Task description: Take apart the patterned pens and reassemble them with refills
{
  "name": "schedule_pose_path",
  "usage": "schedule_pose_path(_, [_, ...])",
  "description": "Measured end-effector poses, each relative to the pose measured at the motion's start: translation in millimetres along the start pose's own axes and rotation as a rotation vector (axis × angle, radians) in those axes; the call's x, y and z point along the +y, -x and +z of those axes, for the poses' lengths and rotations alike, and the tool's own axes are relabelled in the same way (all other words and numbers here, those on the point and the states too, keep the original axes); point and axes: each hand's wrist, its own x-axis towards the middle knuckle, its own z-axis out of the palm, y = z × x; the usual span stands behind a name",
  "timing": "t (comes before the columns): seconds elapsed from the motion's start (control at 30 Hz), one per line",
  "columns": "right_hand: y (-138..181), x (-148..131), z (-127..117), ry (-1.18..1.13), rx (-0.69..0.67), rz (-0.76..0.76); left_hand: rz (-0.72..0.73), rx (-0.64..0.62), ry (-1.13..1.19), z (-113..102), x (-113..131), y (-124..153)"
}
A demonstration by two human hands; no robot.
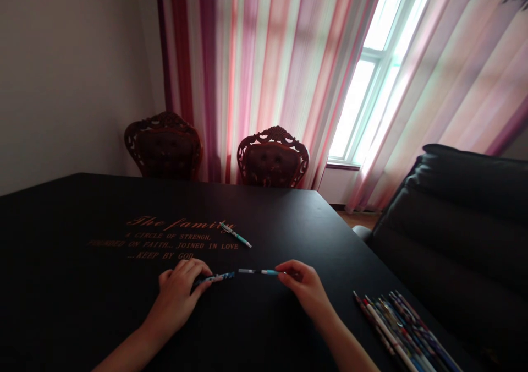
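Top line: "The family" is read in script on the worktop (284, 218), its last letters crossed by one end of a teal-and-white pen (237, 235).
Lines below: "A CIRCLE OF STRENGH," is spelled just so, then "FOUNDED ON FAITH... JOINED IN LOVE", then "...KEEP BY GOD", its end nearly met by the left knuckles.
Pen marks: no brand can be made out, the print being too small and blurred.
Left hand (181, 286): the grip is closed down, and a blue patterned piece (223, 277) is held between thumb and fingers, its free end aimed right.
Right hand (304, 285): a fine pinch here, a slim piece (259, 272) held by its light-blue end, its greyish end aimed left.
Gap: the two ends are brought almost into line, a sliver of dark worktop seen between.
Pen bundle (400, 328): laid slantwise near the right edge, well apart from the right hand.
Edges: the far side is faced by two carved chairs (273, 163); the right side is flanked by a black armchair (462, 223).
Room: a broad stretch of surface is left beyond the lettering and between right hand and bundle.
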Motion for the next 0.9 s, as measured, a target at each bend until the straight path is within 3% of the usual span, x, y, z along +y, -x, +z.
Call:
schedule_pose_path(0.4, [2, -10, -1, 0.086, -0.022, -0.009, 0.027, -0.032, 0.120, -5, 11, 3])
schedule_pose_path(0.63, [12, -24, 13, 0.072, -0.064, -0.045, 0.085, -0.109, 0.215, -5, 25, 11])
schedule_pose_path(0.9, [17, -30, 22, 0.104, -0.054, -0.019, -0.002, -0.133, 0.302, -8, 36, 13])
